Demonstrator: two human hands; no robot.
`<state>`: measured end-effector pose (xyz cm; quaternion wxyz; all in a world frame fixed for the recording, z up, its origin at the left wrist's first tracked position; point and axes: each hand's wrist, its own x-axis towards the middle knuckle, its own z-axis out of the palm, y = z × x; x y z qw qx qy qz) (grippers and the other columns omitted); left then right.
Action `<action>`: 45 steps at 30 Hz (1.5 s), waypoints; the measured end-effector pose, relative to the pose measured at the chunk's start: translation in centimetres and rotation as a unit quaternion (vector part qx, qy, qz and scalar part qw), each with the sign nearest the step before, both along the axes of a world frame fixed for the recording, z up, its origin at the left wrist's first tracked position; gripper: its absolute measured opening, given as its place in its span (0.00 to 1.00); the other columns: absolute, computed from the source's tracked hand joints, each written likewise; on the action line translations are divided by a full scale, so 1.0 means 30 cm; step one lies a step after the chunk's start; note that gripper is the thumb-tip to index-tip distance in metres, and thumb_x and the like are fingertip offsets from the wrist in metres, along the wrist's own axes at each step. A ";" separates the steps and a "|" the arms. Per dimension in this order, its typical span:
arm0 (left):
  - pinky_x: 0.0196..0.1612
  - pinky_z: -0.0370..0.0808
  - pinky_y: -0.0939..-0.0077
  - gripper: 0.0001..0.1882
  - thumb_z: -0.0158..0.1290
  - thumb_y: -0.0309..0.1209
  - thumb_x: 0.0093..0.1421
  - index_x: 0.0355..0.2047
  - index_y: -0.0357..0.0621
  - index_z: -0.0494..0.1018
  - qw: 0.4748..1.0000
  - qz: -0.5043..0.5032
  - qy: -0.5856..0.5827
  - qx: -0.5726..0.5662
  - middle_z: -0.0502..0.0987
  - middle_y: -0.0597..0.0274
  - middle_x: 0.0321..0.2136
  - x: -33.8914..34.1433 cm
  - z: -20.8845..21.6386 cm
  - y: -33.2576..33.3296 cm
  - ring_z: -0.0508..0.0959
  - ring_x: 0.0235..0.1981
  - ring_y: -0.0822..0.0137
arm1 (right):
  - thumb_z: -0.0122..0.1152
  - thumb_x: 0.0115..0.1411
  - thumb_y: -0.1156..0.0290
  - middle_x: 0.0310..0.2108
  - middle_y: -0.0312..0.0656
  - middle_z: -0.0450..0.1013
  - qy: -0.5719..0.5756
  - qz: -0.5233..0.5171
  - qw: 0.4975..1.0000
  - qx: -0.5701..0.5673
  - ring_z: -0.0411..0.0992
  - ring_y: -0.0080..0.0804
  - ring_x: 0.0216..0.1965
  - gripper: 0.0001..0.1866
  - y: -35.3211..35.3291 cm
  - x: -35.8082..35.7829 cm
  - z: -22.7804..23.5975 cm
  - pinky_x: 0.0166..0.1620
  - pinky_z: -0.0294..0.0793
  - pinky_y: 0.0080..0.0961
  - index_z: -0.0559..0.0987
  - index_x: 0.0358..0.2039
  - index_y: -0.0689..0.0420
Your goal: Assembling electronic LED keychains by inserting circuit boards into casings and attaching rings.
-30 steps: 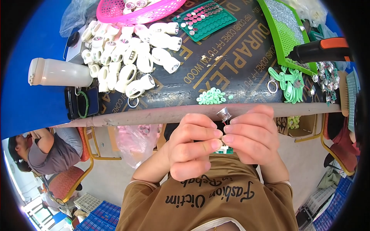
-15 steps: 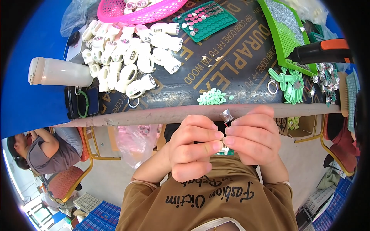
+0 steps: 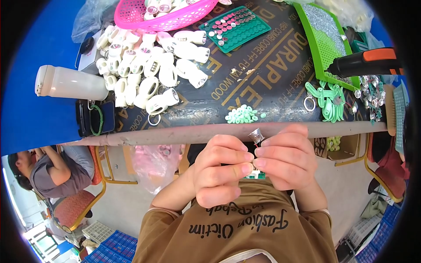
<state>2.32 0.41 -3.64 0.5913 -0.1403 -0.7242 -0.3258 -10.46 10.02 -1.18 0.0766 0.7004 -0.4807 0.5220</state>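
Note:
My left hand (image 3: 221, 168) and my right hand (image 3: 286, 160) meet in front of my chest, just off the table's near edge. Between their pinched fingertips is a small green circuit board (image 3: 258, 175) with a white part on it; the fingers cover most of it. A silver reflector cup (image 3: 256, 135) sticks up between the hands, with a short red and dark wire below it. On the table ahead lies a little heap of mint-green oval pieces (image 3: 242, 115). White keyring flashlights (image 3: 191, 73) are piled to the left.
A pink basket (image 3: 125, 21) and a teal tray (image 3: 250, 37) of small round parts stand farther back. At right are a green tray (image 3: 319, 57), a black-and-orange tool (image 3: 368, 62) and mint-green strips (image 3: 334, 105). A white bottle (image 3: 72, 82) lies left. Another person (image 3: 55, 171) sits beyond.
Both hands keep their hold on the board, with the right hand shifted very slightly left. The tabletop things sit a little lower in the picture as the view shifts.

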 end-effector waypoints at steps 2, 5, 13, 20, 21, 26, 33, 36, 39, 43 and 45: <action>0.25 0.73 0.67 0.15 0.52 0.18 0.42 0.27 0.44 0.58 1.000 -0.003 -0.006 -0.005 0.68 0.53 0.31 0.002 0.003 -0.003 0.71 0.26 0.60 | 0.60 0.41 0.74 0.29 0.34 0.73 0.004 0.002 1.000 0.011 0.70 0.26 0.28 0.12 0.002 -0.003 0.003 0.31 0.65 0.20 0.77 0.30 0.55; 0.25 0.73 0.67 0.15 0.51 0.18 0.41 0.27 0.44 0.58 1.000 -0.004 -0.013 0.000 0.68 0.53 0.31 0.004 0.003 -0.002 0.71 0.26 0.60 | 0.60 0.41 0.74 0.29 0.34 0.73 -0.003 0.003 1.000 0.010 0.70 0.26 0.28 0.12 -0.001 0.000 -0.003 0.31 0.66 0.20 0.77 0.31 0.55; 0.29 0.73 0.61 0.14 0.51 0.18 0.44 0.31 0.42 0.60 0.997 -0.050 -0.037 0.043 0.69 0.50 0.34 0.008 -0.005 -0.020 0.72 0.29 0.56 | 0.61 0.40 0.76 0.29 0.37 0.73 -0.038 0.001 0.999 0.017 0.70 0.30 0.27 0.12 0.001 -0.004 -0.001 0.31 0.66 0.22 0.76 0.30 0.57; 0.34 0.70 0.76 0.18 0.61 0.23 0.40 0.35 0.40 0.73 0.931 0.088 -0.302 0.186 0.71 0.58 0.33 -0.022 0.049 -0.003 0.72 0.32 0.63 | 0.57 0.44 0.84 0.29 0.44 0.69 -0.272 -0.068 0.953 0.115 0.69 0.29 0.27 0.10 -0.015 -0.022 -0.017 0.28 0.69 0.19 0.75 0.30 0.63; 0.34 0.70 0.77 0.18 0.60 0.22 0.39 0.34 0.40 0.73 0.929 0.100 -0.302 0.192 0.71 0.58 0.32 -0.033 0.049 -0.004 0.72 0.32 0.63 | 0.56 0.45 0.84 0.29 0.43 0.69 -0.338 -0.051 0.932 0.123 0.69 0.28 0.27 0.09 -0.023 -0.020 -0.026 0.30 0.69 0.19 0.74 0.30 0.63; 0.31 0.72 0.78 0.18 0.59 0.19 0.39 0.35 0.40 0.74 0.944 0.152 -0.272 0.106 0.73 0.59 0.30 -0.084 0.084 -0.039 0.74 0.29 0.66 | 0.51 0.54 0.81 0.30 0.36 0.67 -0.527 0.060 0.836 0.137 0.66 0.18 0.32 0.07 -0.046 -0.039 -0.030 0.35 0.67 0.14 0.70 0.35 0.63; 0.26 0.72 0.74 0.17 0.61 0.25 0.40 0.33 0.38 0.72 0.944 0.116 -0.297 -0.086 0.72 0.58 0.27 -0.132 0.118 -0.107 0.74 0.25 0.62 | 0.51 0.56 0.77 0.29 0.32 0.68 -0.594 0.125 0.754 0.250 0.65 0.14 0.28 0.06 -0.028 -0.145 -0.027 0.33 0.66 0.12 0.71 0.35 0.61; 0.26 0.71 0.73 0.15 0.59 0.24 0.41 0.32 0.38 0.71 0.933 0.129 -0.321 -0.098 0.72 0.56 0.27 -0.148 0.111 -0.142 0.74 0.26 0.60 | 0.50 0.56 0.79 0.30 0.32 0.68 -0.558 0.066 0.799 0.216 0.65 0.15 0.30 0.08 -0.001 -0.183 -0.002 0.34 0.66 0.13 0.71 0.37 0.62; 0.28 0.72 0.72 0.13 0.58 0.23 0.43 0.31 0.39 0.71 0.930 0.151 -0.331 -0.049 0.73 0.56 0.27 -0.155 0.093 -0.155 0.74 0.26 0.59 | 0.48 0.55 0.81 0.32 0.32 0.67 -0.516 0.055 0.831 0.201 0.64 0.15 0.32 0.10 0.047 -0.213 0.063 0.36 0.65 0.13 0.71 0.39 0.62; 0.28 0.71 0.74 0.09 0.55 0.22 0.45 0.29 0.38 0.71 0.916 0.166 -0.361 0.061 0.73 0.56 0.26 -0.149 0.091 -0.162 0.74 0.25 0.61 | 0.51 0.53 0.80 0.32 0.33 0.68 -0.415 -0.020 0.898 0.145 0.67 0.17 0.31 0.09 0.172 -0.307 0.120 0.35 0.65 0.14 0.73 0.36 0.61; 0.28 0.71 0.76 0.08 0.53 0.22 0.45 0.29 0.38 0.71 0.914 0.167 -0.359 0.087 0.73 0.56 0.25 -0.139 0.099 -0.162 0.74 0.24 0.62 | 0.53 0.52 0.77 0.29 0.31 0.68 -0.357 -0.214 0.902 0.116 0.67 0.17 0.29 0.07 0.251 -0.387 0.186 0.32 0.64 0.12 0.74 0.34 0.59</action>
